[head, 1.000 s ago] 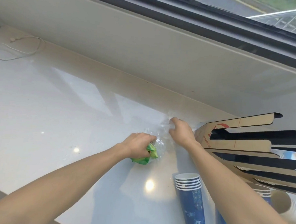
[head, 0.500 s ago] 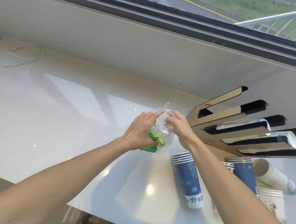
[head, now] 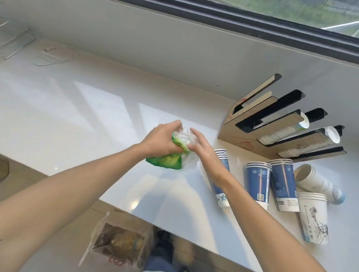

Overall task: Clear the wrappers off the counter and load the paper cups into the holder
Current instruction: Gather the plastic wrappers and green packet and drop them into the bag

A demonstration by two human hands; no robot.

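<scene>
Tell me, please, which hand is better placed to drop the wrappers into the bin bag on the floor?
The left hand, probably. Its grip is already shut on the wrappers, and the bin bag lies below the counter edge on that side. The right hand only touches the clear plastic.

White counter point(head: 74, 116), cup stacks point(head: 257, 184), cardboard holder point(head: 247, 140)

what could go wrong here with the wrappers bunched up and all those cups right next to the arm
1. The right hand and its forearm pass right beside the nearest blue cup stack; a sideways swing could knock it over.
2. The clear wrapper is only loosely bunched against the green wrapper in the left hand, so a piece may slip out on the way to the bag on the floor below the counter.
</scene>
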